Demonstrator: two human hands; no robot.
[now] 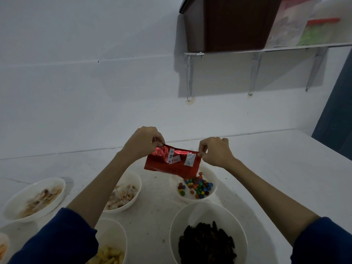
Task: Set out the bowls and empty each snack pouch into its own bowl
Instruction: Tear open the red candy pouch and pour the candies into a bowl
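A shiny red snack pouch (172, 162) with white labels hangs upside down, tilted, above a white bowl (212, 174). My left hand (142, 142) pinches its upper left corner and my right hand (214, 151) pinches its upper right corner. Coloured candies (197, 186) lie in that bowl, and a few are dropping from the pouch's lower right opening.
Other white bowls stand on the white table (276, 168): dark seeds (206, 242) in the front right one, pale snacks (122, 197) under my left forearm, mixed snacks (41, 200) far left, yellow sticks (109, 256) at the front. A wall shelf (266, 49) carries a brown box.
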